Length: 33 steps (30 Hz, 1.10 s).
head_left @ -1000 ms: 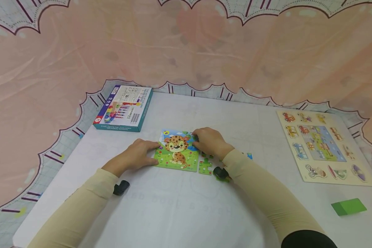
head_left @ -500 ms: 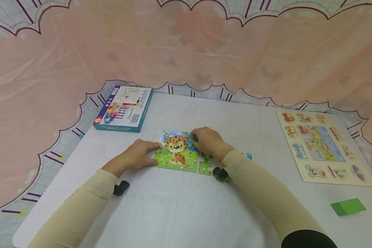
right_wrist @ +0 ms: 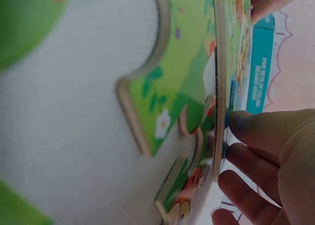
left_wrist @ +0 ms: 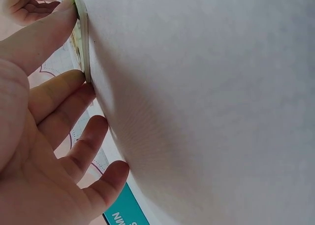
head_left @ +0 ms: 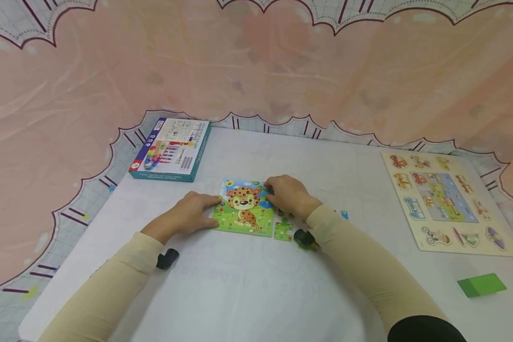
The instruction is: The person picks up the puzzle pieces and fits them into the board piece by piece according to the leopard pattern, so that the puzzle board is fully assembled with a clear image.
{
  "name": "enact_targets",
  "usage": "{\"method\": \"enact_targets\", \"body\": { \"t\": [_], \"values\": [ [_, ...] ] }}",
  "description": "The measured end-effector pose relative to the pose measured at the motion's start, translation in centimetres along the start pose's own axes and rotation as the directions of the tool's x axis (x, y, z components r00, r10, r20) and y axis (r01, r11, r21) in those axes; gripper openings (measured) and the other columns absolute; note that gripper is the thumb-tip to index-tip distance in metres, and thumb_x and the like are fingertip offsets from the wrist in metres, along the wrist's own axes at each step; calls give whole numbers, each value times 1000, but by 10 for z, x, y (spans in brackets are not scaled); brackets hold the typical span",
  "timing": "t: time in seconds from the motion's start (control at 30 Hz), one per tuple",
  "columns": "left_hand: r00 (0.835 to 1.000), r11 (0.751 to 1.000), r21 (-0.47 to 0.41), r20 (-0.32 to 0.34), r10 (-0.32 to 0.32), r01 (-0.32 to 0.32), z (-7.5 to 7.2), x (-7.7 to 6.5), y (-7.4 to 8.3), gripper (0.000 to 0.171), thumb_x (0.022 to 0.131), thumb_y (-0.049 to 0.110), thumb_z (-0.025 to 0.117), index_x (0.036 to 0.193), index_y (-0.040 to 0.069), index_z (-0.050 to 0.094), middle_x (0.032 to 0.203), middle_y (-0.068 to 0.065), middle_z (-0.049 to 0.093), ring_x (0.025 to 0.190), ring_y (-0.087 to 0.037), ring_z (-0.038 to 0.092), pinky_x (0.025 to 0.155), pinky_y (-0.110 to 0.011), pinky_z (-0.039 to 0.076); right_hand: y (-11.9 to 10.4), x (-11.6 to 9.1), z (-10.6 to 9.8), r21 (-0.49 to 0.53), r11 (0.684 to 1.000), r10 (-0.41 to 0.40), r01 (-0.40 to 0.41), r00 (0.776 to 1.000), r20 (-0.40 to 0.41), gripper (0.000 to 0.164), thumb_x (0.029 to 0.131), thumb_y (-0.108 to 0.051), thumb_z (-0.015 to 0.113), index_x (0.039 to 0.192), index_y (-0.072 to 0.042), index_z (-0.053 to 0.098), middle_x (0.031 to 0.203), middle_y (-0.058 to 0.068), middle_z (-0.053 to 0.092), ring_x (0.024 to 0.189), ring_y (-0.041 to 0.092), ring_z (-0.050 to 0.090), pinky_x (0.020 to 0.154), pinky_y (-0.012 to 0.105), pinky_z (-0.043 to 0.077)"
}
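A square leopard jigsaw puzzle with a green and blue background lies on the white table. My left hand touches its left edge, thumb and index finger spread apart. In the left wrist view, the thumb rests at the board's upper edge, the other fingers loosely extended along the table. My right hand grips the upper right corner, fingers curled. The right wrist view shows its thumb against the board. Loose jigsaw pieces lie right of the board, partly hidden under the right wrist.
A flat teal-edged box stands at the back left. To the right lies a cream picture board with small vehicles and animals, and a green block nearer the front. A patterned curtain hangs behind the table.
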<state>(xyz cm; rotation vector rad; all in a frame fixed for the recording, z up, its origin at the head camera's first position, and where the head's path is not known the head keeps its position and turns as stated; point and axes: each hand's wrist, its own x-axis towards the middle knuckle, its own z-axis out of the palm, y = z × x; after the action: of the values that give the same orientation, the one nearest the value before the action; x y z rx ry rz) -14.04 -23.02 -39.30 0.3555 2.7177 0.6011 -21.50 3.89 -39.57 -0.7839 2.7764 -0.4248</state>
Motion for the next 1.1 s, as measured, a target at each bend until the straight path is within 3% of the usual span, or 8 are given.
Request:
{"method": "enact_targets", "body": {
  "t": [0.47, 0.7, 1.1],
  "values": [
    [1000, 1000, 1, -2, 12, -12, 1, 2, -1, 68, 86, 27, 80, 144, 4, 53, 146, -15, 52, 134, -39, 40, 111, -56, 32, 0, -1, -1, -17, 1000, -5, 5, 1000, -16, 36, 98, -27, 67, 128, -8, 66, 124, 7, 68, 119, 26, 59, 103, 41, 45],
    [1000, 1000, -8, 5, -6, 6, 3, 1, -2, 69, 86, 28, 81, 145, 5, 53, 146, -15, 52, 134, -39, 39, 111, -57, 32, 7, -3, -7, 34, 999, -28, 27, 999, 22, 38, 98, -25, 64, 131, -6, 64, 126, 9, 67, 120, 27, 59, 103, 42, 46],
    [1000, 1000, 7, -9, 9, -9, 2, 0, -1, 68, 86, 27, 80, 144, 3, 53, 145, -16, 53, 133, -40, 40, 112, -57, 31, 29, -23, -20, 132, 991, -25, 25, 1000, 2, 38, 99, -23, 63, 133, -6, 62, 131, 9, 64, 119, 28, 59, 99, 45, 48]
  ]
}}
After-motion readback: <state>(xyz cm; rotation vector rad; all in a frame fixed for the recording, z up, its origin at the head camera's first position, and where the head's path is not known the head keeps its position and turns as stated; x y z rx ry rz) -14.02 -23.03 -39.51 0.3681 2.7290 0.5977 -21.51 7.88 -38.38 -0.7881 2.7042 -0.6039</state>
